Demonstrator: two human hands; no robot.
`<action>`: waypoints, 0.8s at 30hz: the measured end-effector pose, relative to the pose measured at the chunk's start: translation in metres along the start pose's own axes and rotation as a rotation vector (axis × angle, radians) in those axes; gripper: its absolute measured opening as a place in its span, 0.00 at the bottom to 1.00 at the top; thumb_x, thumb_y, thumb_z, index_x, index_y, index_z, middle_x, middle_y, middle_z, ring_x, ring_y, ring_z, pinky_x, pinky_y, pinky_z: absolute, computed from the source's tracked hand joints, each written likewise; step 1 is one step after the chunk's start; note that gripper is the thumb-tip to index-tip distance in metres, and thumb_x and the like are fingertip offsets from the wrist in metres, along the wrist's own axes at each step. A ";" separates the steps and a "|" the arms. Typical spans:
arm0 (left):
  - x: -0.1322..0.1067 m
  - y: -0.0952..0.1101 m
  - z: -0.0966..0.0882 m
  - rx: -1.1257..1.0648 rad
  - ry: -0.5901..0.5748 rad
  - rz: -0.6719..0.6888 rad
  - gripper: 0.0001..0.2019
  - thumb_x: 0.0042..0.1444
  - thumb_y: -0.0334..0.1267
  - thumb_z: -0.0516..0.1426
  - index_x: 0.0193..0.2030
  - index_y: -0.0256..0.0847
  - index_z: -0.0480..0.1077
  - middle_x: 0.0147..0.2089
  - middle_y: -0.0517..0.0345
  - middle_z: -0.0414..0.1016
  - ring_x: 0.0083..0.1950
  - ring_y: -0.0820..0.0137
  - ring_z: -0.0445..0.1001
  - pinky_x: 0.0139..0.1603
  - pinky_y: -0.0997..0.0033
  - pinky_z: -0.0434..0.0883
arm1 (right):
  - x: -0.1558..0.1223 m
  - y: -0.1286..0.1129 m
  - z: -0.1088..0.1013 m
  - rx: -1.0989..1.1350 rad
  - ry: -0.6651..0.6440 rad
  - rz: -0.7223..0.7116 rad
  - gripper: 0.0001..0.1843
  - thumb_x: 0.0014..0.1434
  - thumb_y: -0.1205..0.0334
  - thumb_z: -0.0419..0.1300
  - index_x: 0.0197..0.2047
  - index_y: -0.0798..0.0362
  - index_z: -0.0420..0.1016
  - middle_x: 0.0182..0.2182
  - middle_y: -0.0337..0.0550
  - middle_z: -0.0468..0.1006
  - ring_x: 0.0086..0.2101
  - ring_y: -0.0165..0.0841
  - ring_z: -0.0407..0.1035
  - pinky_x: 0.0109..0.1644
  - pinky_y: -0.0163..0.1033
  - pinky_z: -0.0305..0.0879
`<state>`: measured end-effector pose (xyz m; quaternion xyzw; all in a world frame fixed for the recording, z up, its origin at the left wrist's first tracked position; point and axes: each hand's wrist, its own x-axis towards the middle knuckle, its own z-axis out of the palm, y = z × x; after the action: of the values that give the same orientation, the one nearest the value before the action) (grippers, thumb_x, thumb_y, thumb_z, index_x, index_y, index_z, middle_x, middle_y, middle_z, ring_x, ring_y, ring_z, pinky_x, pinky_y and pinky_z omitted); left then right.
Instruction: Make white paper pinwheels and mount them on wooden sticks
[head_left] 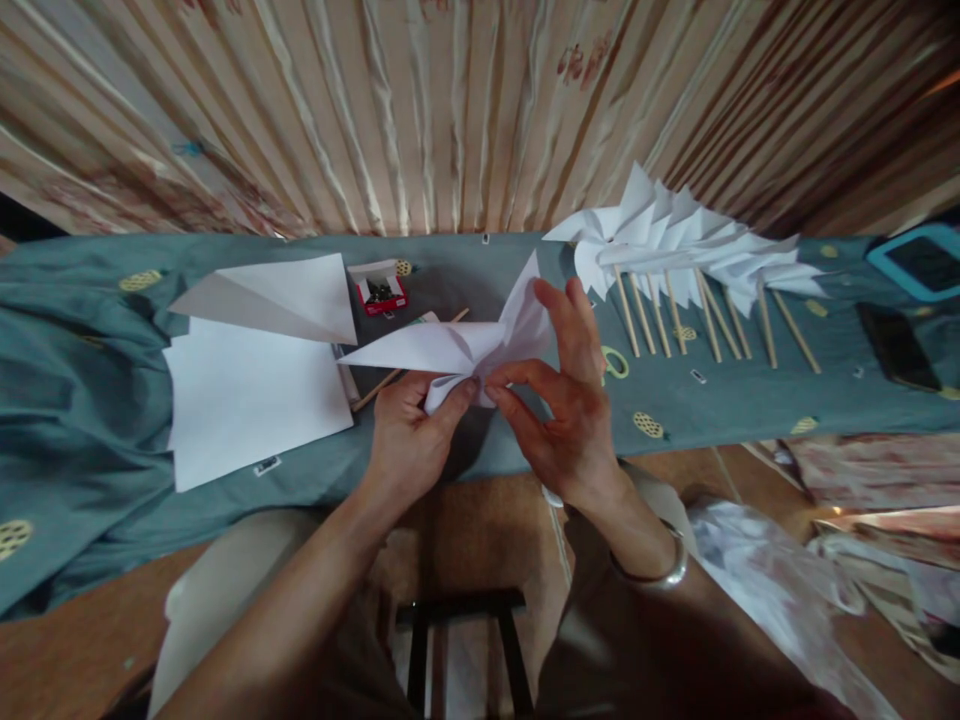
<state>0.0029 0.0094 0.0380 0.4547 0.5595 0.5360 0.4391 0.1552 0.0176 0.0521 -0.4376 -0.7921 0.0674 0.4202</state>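
Observation:
A white paper pinwheel (427,347), its blades folded in toward the middle, is held above the table's front edge. My left hand (411,432) grips it from below, with the thumb pressed near its centre. My right hand (568,412) has thumb and index finger pinched at the paper just right of the centre, the other fingers raised. Whether a pin is between those fingertips is too small to tell. Behind the left hand, a wooden stick (377,388) lies partly hidden under the paper. A small red box (384,300) of metal pins stands open farther back.
White paper sheets (255,400) lie at left, a creased sheet (304,290) over them. Pinwheels on sticks (690,245) overlap at right. Green scissors handles (616,363) show beside my right hand. A dark phone (896,345) and a blue-framed device (919,262) rest far right.

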 end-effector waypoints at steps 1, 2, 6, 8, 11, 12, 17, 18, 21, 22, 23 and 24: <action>0.000 0.000 0.000 -0.007 0.002 -0.006 0.04 0.47 0.37 0.64 0.29 0.41 0.79 0.28 0.61 0.78 0.30 0.68 0.72 0.36 0.71 0.67 | 0.000 0.001 0.000 -0.002 -0.002 -0.005 0.06 0.60 0.67 0.60 0.36 0.46 0.76 0.68 0.32 0.54 0.69 0.50 0.40 0.68 0.67 0.44; -0.001 0.000 0.001 -0.009 0.003 -0.007 0.03 0.47 0.37 0.63 0.28 0.42 0.79 0.27 0.61 0.78 0.30 0.68 0.71 0.35 0.71 0.67 | 0.000 0.001 -0.001 -0.004 -0.004 -0.010 0.06 0.60 0.67 0.60 0.36 0.47 0.76 0.68 0.32 0.54 0.69 0.50 0.40 0.68 0.66 0.43; -0.002 -0.001 0.002 0.011 -0.006 0.002 0.03 0.47 0.36 0.63 0.26 0.43 0.78 0.25 0.62 0.77 0.27 0.70 0.69 0.31 0.72 0.66 | -0.001 0.003 0.000 -0.002 -0.013 -0.011 0.05 0.60 0.67 0.61 0.35 0.47 0.76 0.68 0.32 0.53 0.69 0.51 0.39 0.69 0.66 0.43; -0.002 -0.001 0.001 0.017 -0.011 0.009 0.04 0.48 0.37 0.62 0.26 0.42 0.78 0.25 0.62 0.76 0.27 0.70 0.69 0.31 0.72 0.66 | -0.001 0.004 0.000 0.006 -0.017 -0.008 0.05 0.60 0.67 0.61 0.35 0.47 0.77 0.68 0.31 0.54 0.69 0.51 0.39 0.69 0.66 0.42; -0.002 -0.001 0.001 0.014 -0.010 0.020 0.04 0.48 0.37 0.63 0.27 0.41 0.79 0.26 0.61 0.77 0.28 0.69 0.70 0.33 0.72 0.66 | -0.001 0.005 0.001 0.022 -0.028 -0.001 0.06 0.60 0.67 0.60 0.36 0.47 0.77 0.68 0.31 0.54 0.69 0.51 0.39 0.68 0.67 0.42; -0.002 -0.001 0.001 0.012 -0.009 0.023 0.04 0.47 0.37 0.63 0.27 0.41 0.79 0.26 0.61 0.77 0.28 0.69 0.71 0.33 0.72 0.67 | -0.001 0.005 0.001 0.026 -0.032 0.002 0.06 0.60 0.67 0.60 0.36 0.47 0.77 0.68 0.31 0.54 0.69 0.51 0.39 0.68 0.67 0.42; -0.002 -0.001 0.000 0.000 -0.013 0.019 0.03 0.47 0.36 0.63 0.28 0.42 0.79 0.26 0.61 0.78 0.30 0.68 0.72 0.36 0.71 0.68 | -0.001 0.004 0.001 0.043 -0.038 0.009 0.06 0.60 0.68 0.60 0.35 0.48 0.77 0.68 0.34 0.55 0.69 0.51 0.39 0.69 0.67 0.42; -0.002 -0.001 0.000 -0.004 -0.010 0.013 0.03 0.47 0.36 0.63 0.28 0.42 0.80 0.27 0.61 0.78 0.31 0.68 0.72 0.36 0.71 0.68 | -0.001 0.005 0.001 0.049 -0.040 0.010 0.06 0.60 0.67 0.60 0.36 0.47 0.77 0.68 0.35 0.55 0.69 0.51 0.39 0.68 0.68 0.43; -0.002 -0.002 0.001 -0.009 -0.004 0.005 0.03 0.47 0.37 0.63 0.28 0.42 0.79 0.28 0.60 0.78 0.32 0.67 0.73 0.37 0.70 0.68 | -0.002 0.006 0.001 0.080 -0.055 0.023 0.07 0.60 0.67 0.60 0.38 0.47 0.78 0.68 0.35 0.54 0.69 0.52 0.38 0.68 0.69 0.44; -0.002 -0.002 0.000 -0.006 -0.003 0.005 0.03 0.47 0.37 0.63 0.28 0.42 0.79 0.27 0.60 0.78 0.31 0.67 0.72 0.36 0.70 0.68 | -0.002 0.006 0.001 0.090 -0.060 0.028 0.07 0.60 0.67 0.60 0.38 0.46 0.78 0.68 0.34 0.54 0.69 0.52 0.38 0.68 0.69 0.44; -0.002 -0.002 0.000 0.001 -0.002 0.005 0.03 0.47 0.37 0.63 0.27 0.42 0.79 0.26 0.61 0.78 0.31 0.67 0.72 0.36 0.70 0.68 | -0.002 0.006 0.001 0.096 -0.062 0.032 0.07 0.60 0.67 0.60 0.39 0.46 0.78 0.68 0.34 0.53 0.69 0.52 0.38 0.68 0.69 0.44; -0.002 -0.002 0.000 0.010 -0.002 0.007 0.03 0.47 0.37 0.63 0.26 0.42 0.79 0.26 0.61 0.77 0.30 0.68 0.71 0.35 0.71 0.68 | -0.002 0.006 0.002 0.098 -0.060 0.034 0.07 0.60 0.66 0.60 0.39 0.46 0.78 0.68 0.34 0.54 0.69 0.52 0.38 0.68 0.69 0.44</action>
<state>0.0036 0.0071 0.0358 0.4596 0.5601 0.5343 0.4354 0.1583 0.0199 0.0471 -0.4275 -0.7926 0.1264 0.4159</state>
